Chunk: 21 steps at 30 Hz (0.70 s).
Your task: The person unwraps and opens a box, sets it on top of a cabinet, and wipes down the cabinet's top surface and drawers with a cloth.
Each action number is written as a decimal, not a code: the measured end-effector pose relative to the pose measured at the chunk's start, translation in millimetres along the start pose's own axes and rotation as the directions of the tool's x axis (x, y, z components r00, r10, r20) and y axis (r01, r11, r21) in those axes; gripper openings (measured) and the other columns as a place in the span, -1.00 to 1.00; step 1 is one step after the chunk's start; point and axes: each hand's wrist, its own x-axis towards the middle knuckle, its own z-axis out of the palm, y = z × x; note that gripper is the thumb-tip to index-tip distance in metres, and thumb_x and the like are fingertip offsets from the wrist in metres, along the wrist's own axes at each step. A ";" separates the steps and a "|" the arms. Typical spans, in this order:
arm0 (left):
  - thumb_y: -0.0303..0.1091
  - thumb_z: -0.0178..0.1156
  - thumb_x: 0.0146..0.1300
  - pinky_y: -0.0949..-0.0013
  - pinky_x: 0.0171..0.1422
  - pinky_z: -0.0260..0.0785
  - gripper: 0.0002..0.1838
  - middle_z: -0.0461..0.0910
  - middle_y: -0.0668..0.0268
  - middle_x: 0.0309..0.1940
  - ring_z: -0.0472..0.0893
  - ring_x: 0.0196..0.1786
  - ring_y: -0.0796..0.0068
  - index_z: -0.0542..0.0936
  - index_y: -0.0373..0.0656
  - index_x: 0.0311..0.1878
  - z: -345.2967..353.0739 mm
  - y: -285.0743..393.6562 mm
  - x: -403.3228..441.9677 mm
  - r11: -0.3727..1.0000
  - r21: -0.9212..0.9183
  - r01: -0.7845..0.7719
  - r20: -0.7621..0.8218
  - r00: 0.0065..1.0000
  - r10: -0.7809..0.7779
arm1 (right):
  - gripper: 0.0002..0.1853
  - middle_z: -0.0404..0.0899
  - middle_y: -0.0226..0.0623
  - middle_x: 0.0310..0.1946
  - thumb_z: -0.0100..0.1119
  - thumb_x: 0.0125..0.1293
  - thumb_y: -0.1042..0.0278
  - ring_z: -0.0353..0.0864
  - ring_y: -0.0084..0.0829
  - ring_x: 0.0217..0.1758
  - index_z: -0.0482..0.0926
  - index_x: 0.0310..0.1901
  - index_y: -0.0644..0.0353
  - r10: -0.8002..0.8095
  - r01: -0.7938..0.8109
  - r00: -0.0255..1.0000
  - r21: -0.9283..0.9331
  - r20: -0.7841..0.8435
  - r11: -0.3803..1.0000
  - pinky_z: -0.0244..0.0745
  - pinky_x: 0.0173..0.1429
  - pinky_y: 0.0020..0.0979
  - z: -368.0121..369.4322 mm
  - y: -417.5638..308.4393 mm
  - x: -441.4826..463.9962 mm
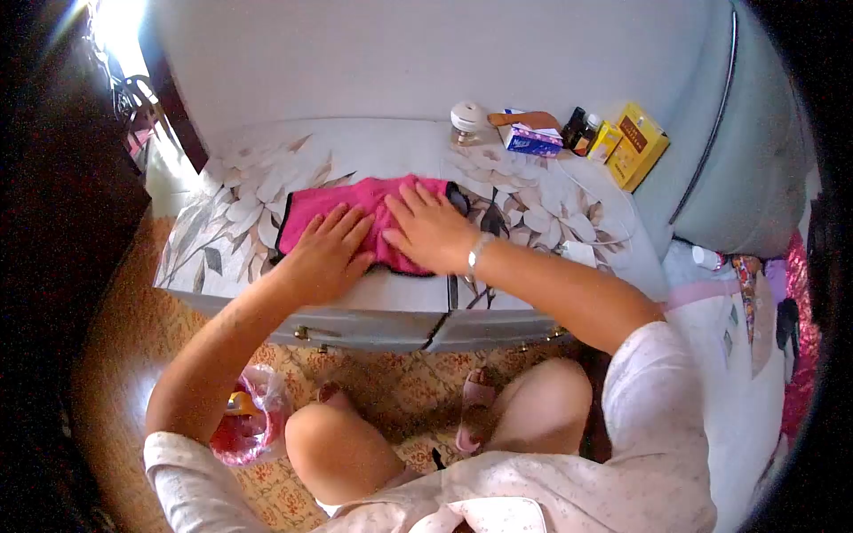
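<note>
A pink cloth item (355, 197) with black edging lies spread on the flower-patterned top of a low cabinet (240, 275). My left hand (329, 255) rests flat on its left part, fingers spread. On its right part my right hand (429, 229) also lies flat with the fingers apart, and a silvery bracelet circles that wrist. Both palms face down and hide some of the fabric. A dark patch shows at the cloth's right edge, beside my right hand.
At the cabinet's back right stand a white-capped jar (467, 123), a tissue box (533, 140), dark bottles (583, 133) and a yellow box (636, 147). A white cable (633, 213) curves nearby. A lined bin (258, 417) is on the floor at left.
</note>
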 end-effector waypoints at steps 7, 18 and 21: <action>-0.05 -0.08 0.39 -0.18 0.43 0.05 -0.42 0.23 -0.01 0.38 0.21 0.43 -0.08 0.29 -0.24 0.33 57.6 -80.7 130.1 0.996 0.081 0.047 -0.084 0.996 -0.041 | -0.38 0.21 0.26 0.31 -0.22 0.43 0.01 0.22 0.17 0.38 0.23 0.30 0.40 0.197 -0.203 0.978 -0.109 -0.069 0.973 0.15 0.42 0.03 48.4 90.8 129.1; 0.06 -0.27 0.43 -0.20 0.49 -0.12 -0.36 0.09 0.15 0.48 0.05 0.52 0.05 0.17 -0.12 0.44 44.0 -69.5 136.9 0.950 0.237 0.206 0.038 0.975 -0.220 | -0.38 -0.03 0.05 0.48 -0.37 0.47 -0.02 -0.06 0.08 0.53 0.07 0.44 0.17 0.243 -0.243 0.968 0.017 -0.064 0.970 -0.16 0.54 0.00 32.2 87.9 123.3; 0.07 -0.20 0.42 -0.24 0.45 -0.07 -0.36 0.13 0.07 0.45 0.09 0.49 0.00 0.20 -0.13 0.43 37.3 -42.6 87.0 0.964 0.211 0.162 -0.030 0.987 -0.159 | -0.36 0.00 0.10 0.46 -0.33 0.47 -0.05 -0.04 0.09 0.52 0.08 0.44 0.18 0.096 -0.101 0.991 -0.051 -0.094 0.994 -0.15 0.53 0.02 32.3 64.2 77.4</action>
